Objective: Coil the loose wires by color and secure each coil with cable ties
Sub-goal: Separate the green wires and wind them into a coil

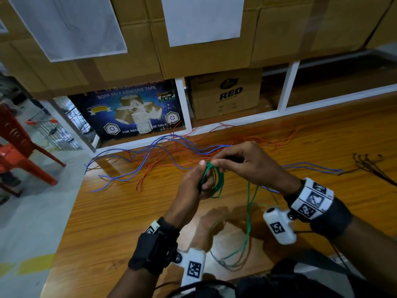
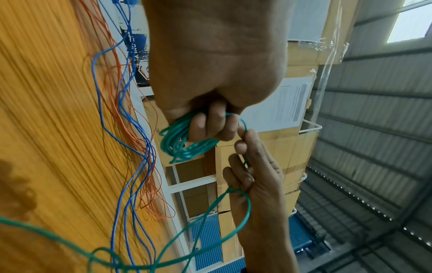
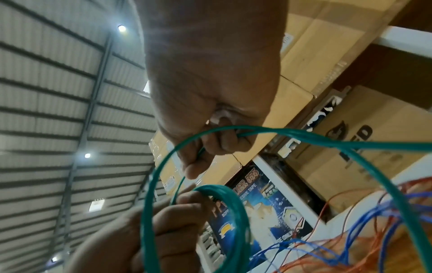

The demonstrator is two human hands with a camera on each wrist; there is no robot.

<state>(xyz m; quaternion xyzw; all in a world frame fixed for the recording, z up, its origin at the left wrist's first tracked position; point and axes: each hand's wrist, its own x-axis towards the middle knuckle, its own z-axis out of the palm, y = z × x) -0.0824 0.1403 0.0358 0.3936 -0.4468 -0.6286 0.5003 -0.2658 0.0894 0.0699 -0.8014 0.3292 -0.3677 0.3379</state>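
Observation:
My left hand (image 1: 203, 179) grips a small coil of green wire (image 1: 217, 181), raised above the wooden table (image 1: 120, 214). In the left wrist view the left hand's fingers (image 2: 210, 127) curl through the coil's loops (image 2: 180, 146). My right hand (image 1: 219, 163) pinches the green wire at the top of the coil; its fingers (image 3: 210, 146) show this in the right wrist view. The loose green tail (image 1: 249, 214) hangs down and loops on the table near me. Blue wires (image 1: 148, 151) and orange wires (image 1: 242, 138) lie tangled beyond my hands. Black cable ties (image 1: 368, 166) lie at the right.
Cardboard boxes (image 1: 225, 93) and a blue tape carton (image 1: 131, 110) fill the white shelving along the table's far edge. The table's left edge drops to a grey floor with a red plastic chair (image 1: 19, 147) and a wire basket (image 1: 55, 132).

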